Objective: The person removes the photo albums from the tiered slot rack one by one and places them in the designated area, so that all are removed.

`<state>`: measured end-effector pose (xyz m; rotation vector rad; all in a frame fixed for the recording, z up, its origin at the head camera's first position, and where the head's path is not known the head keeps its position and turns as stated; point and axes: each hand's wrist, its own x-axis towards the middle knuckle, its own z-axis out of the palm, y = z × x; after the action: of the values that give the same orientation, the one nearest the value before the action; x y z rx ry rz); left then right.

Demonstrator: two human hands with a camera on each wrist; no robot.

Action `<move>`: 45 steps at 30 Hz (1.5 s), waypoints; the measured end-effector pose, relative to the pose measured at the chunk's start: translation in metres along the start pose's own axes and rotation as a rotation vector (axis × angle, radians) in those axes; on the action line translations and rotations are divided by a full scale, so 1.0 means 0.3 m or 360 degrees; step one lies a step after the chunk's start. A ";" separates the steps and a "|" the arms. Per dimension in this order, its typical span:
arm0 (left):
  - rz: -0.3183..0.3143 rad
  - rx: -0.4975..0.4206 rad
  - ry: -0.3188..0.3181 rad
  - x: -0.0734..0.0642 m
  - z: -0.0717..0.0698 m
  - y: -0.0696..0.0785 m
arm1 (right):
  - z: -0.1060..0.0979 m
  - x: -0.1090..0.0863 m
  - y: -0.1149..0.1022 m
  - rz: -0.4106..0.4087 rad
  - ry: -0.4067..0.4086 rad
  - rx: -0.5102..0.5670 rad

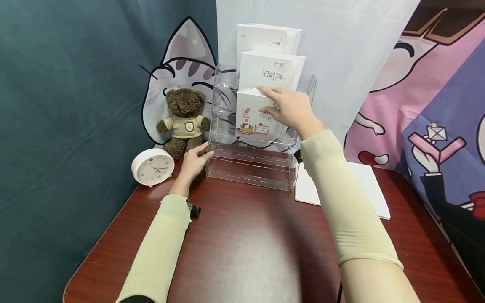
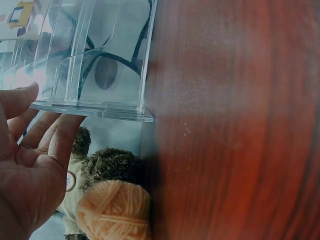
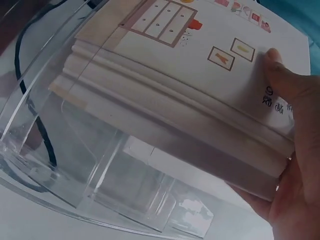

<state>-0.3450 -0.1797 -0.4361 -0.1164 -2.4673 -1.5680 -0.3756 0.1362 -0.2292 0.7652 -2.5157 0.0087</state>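
Observation:
A clear acrylic tiered rack (image 1: 250,168) stands on the table with white illustrated books on its steps. My right hand (image 1: 291,107) grips the top of the front book (image 1: 255,115); in the right wrist view, the thumb lies on its cover (image 3: 215,75) and the fingers go behind its thick page edges. Behind it stand a middle book (image 1: 265,67) and a rear book (image 1: 261,38). My left hand (image 1: 195,162) holds the rack's left side edge. In the left wrist view, that thumb (image 2: 22,97) is on one side of the clear panel (image 2: 100,112) and the fingers on the other.
A brown teddy bear (image 1: 185,120) sits left of the rack, behind a white clock (image 1: 153,167). An orange yarn ball (image 2: 115,212) shows in the left wrist view. White paper-like sheets or a book (image 1: 365,185) lie right of the rack. Printed cloth hangs behind.

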 end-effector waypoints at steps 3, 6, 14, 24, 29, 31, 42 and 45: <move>0.0004 0.0010 0.0011 0.000 -0.002 -0.002 | 0.000 0.000 0.003 -0.0031 -0.0040 0.0026; 0.0004 0.0036 0.0006 0.001 -0.002 -0.002 | -0.001 -0.007 0.009 -0.0072 -0.0066 0.0054; -0.0007 0.0034 0.0002 -0.002 -0.001 0.002 | -0.001 -0.025 0.008 -0.0144 -0.0028 0.0125; -0.0008 0.0001 0.0000 0.004 0.000 -0.002 | 0.027 -0.047 -0.003 -0.0225 0.0222 0.0162; -0.0013 -0.0005 0.0000 0.005 -0.002 -0.004 | 0.036 -0.063 -0.009 -0.0263 0.0352 0.0200; -0.0010 -0.0006 0.0001 0.004 -0.002 -0.004 | 0.038 -0.069 -0.008 -0.0276 0.0411 0.0202; -0.0015 -0.0006 -0.0011 0.004 -0.004 -0.005 | -0.051 -0.084 -0.034 -0.0309 0.0665 0.0259; -0.0002 0.0008 -0.0009 0.004 -0.004 -0.005 | -0.068 -0.091 -0.036 -0.0337 0.0687 0.0283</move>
<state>-0.3464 -0.1816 -0.4368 -0.1188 -2.4760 -1.5642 -0.3408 0.1444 -0.2257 0.9803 -2.0357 0.2963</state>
